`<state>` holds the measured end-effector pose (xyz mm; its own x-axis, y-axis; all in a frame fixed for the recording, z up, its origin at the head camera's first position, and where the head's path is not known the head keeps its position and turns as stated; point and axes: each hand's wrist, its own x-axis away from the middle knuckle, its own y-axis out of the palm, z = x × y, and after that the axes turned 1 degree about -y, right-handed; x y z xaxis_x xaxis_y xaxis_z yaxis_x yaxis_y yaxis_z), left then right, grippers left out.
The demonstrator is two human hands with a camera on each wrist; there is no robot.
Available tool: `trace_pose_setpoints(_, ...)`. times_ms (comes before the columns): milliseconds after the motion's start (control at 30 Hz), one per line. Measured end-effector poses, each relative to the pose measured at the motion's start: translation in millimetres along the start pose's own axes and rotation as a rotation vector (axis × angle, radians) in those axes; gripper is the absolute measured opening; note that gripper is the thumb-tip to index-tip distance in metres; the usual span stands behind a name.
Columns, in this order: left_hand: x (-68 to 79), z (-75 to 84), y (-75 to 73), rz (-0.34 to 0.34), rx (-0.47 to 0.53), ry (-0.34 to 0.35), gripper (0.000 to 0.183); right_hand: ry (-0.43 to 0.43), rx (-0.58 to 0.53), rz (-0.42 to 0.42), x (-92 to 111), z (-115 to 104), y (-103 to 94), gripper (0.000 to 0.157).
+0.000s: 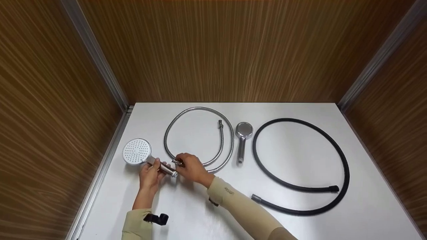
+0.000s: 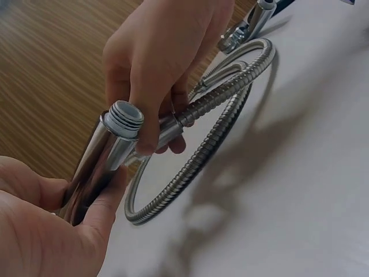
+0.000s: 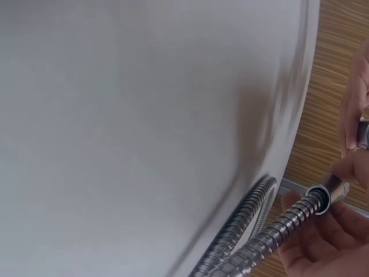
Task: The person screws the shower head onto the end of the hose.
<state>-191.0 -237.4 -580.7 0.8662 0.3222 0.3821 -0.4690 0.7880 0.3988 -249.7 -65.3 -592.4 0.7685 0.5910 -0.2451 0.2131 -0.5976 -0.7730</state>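
My left hand [image 1: 149,178] grips the handle of a shower head [image 1: 136,151] with a round white spray face, which faces up at the left of the table. The handle's threaded end [image 2: 125,118] points toward my right hand [image 1: 193,168]. That hand pinches the metal connector [image 2: 168,133] at one end of a silver flexible hose [image 1: 199,108]. In the left wrist view the connector is beside the threaded end, not on it. The rest of the hose lies looped on the table, its other end [image 1: 220,124] inside the loop.
A smaller chrome shower head [image 1: 244,129] lies right of the silver hose. Farther right, a black hose [image 1: 346,166] lies in a wide loop on the white table [image 1: 200,213]. Wood-grain panels [image 1: 227,50] stand at the back and both sides.
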Motion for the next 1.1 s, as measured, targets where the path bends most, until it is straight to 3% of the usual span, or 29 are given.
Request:
trace_pose_setpoints(233,-6.1,10.0,-0.9,0.015,0.023,0.012,0.019,-0.029,-0.099,-0.009,-1.9,1.4,-2.9,0.026)
trace_pose_setpoints(800,-11.4,26.3,-3.7,0.063,0.029,0.005,0.02,-0.098,-0.139,-0.016,6.2,-0.2,-7.1,0.033)
trace_pose_setpoints(967,-13.5,29.6,-3.7,0.076,0.025,0.013,0.019,-0.098,-0.131,-0.031,8.0,-2.6,-8.9,0.027)
trace_pose_setpoints(1100,-14.0,31.4,-4.5,0.087,0.022,0.017,0.019,-0.064,-0.2,-0.064,8.6,-6.9,-10.2,0.034)
